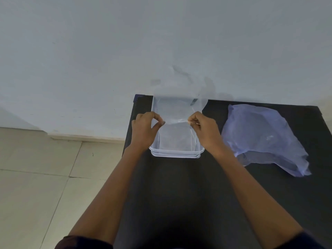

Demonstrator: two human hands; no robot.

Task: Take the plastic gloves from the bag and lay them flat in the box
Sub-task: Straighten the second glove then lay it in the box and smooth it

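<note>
A clear plastic box (176,154) stands near the far left corner of a black table (179,194). Over it I stretch a thin see-through plastic glove (177,97) by its near edge. My left hand (144,131) pinches the glove's left corner with thumb and forefinger. My right hand (204,129) pinches its right corner. The glove's far part rises above the box's far end, in front of the wall. A crumpled pale bluish plastic bag (264,137) lies on the table to the right of the box, its opening towards me.
A white wall (107,51) runs right behind the table's far edge. The table's left edge drops to a beige tiled floor (45,186). Black table surface stretches between the box and me.
</note>
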